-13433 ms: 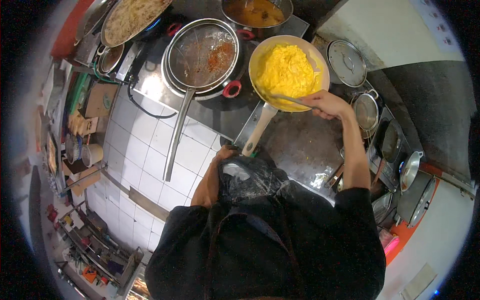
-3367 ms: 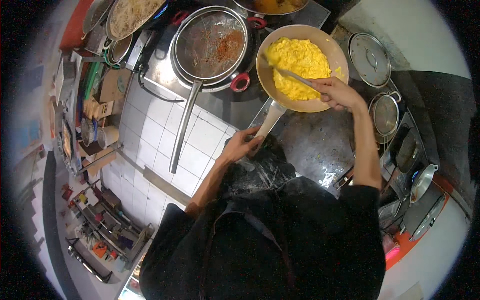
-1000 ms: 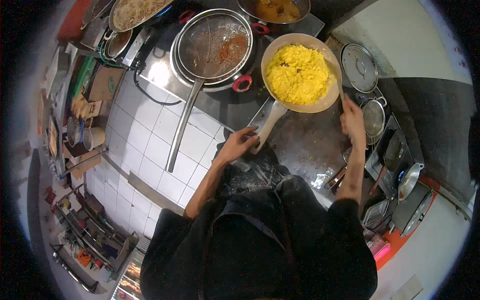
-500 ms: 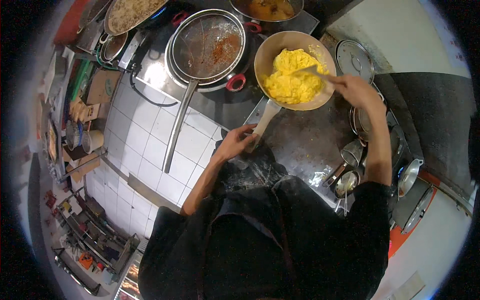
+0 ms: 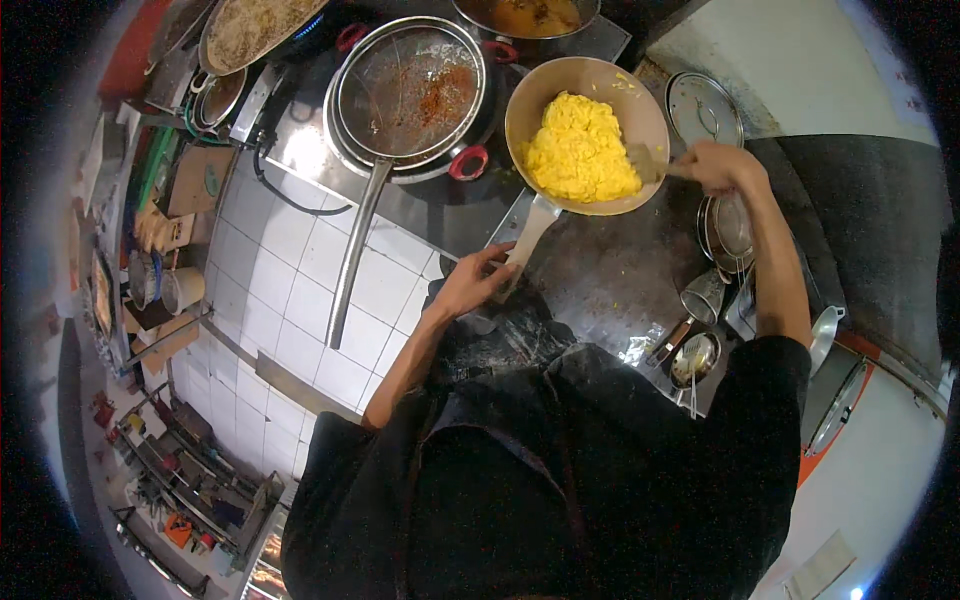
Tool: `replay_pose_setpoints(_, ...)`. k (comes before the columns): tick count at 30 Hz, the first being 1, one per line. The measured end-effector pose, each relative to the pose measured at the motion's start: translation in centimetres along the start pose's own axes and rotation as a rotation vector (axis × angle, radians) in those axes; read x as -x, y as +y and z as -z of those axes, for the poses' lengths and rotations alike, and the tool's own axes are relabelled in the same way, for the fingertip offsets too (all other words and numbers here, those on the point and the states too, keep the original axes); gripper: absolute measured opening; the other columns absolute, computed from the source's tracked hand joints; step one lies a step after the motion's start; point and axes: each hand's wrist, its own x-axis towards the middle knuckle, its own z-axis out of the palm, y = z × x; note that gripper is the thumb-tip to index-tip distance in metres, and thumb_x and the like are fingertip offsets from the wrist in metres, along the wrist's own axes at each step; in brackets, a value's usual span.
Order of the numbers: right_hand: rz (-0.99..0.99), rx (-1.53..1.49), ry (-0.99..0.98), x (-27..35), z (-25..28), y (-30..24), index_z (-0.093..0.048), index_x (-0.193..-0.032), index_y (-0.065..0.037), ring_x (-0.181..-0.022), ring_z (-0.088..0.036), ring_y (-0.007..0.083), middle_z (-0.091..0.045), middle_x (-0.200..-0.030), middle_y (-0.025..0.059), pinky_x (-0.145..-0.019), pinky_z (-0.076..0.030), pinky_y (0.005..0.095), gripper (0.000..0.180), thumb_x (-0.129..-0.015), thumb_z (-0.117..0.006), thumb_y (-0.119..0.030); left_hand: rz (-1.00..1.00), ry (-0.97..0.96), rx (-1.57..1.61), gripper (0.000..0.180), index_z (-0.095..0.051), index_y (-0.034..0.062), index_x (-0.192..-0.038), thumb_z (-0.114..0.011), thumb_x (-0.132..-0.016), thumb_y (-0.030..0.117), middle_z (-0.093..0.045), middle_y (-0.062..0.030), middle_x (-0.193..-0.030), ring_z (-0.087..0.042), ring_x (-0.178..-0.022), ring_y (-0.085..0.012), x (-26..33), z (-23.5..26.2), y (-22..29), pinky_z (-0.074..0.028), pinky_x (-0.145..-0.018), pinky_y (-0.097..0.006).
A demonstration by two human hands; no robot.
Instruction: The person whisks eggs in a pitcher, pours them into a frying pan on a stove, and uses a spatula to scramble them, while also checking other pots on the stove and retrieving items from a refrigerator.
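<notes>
Yellow scrambled eggs lie in a mound in a beige frying pan, slightly left of its middle. My left hand is closed around the pan's pale handle, near its end. Over the pan's right rim, my right hand grips a spatula, its flat blade inside the pan, just right of the eggs. A few small egg bits cling to the pan's upper right wall.
Left of the pan, a long-handled strainer with reddish crumbs rests over a pot with red handles. A pan of brown liquid stands behind. A steel lid, small saucepans and a ladle-like cup lie to the right.
The spatula has moved right, off the eggs to the pan's right side, and my right hand has shifted slightly right with it. The eggs are gathered into a more compact mound. My left hand stays put.
</notes>
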Motion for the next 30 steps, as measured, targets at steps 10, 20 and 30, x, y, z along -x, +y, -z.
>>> replay_pose_setpoints(10, -0.005, -1.194, -0.366, -0.6, -11.7, -4.4, -0.052, -0.131, -0.012, -0.038, -0.032, 0.0029, -0.045, -0.059, -0.0032, -0.032, -0.022, 0.0203, 0.038, -0.096, -0.049, -0.027, -0.075, 0.031, -0.046, 0.048, -0.050, 0.0032, -0.131, -0.059, -0.091, 0.027, -0.061, -0.0132, -0.116, -0.060, -0.093, -0.0180, -0.1, -0.1, -0.2, -0.048, -0.082, -0.032)
replay_pose_setpoints(20, 0.306, -2.429, -0.640, -0.8, -16.3, -0.4, -0.036, -0.139, -0.005, -0.034, -0.026, -0.0013, -0.031, -0.055, -0.0079, -0.025, -0.025, 0.0141, 0.042, -0.100, -0.031, -0.019, -0.027, 0.084, -0.031, 0.050, -0.052, 0.0022, -0.129, -0.061, -0.088, 0.029, -0.065, -0.0156, -0.104, -0.064, -0.085, -0.0205, -0.2, -0.7, -0.1, -0.049, -0.077, -0.033)
replay_pose_setpoints(30, -0.072, -1.199, 0.371, -2.3, -15.1, -2.2, -0.059, -0.120, -0.005, -0.034, -0.034, 0.0085, -0.048, -0.057, -0.0011, -0.032, -0.030, 0.0269, 0.040, -0.098, -0.040, -0.033, -0.043, 0.070, 0.051, 0.051, -0.049, 0.0024, -0.132, -0.061, -0.089, 0.027, -0.064, -0.0147, -0.107, -0.063, -0.084, -0.0202, 0.1, -1.0, -0.3, -0.049, -0.076, -0.032)
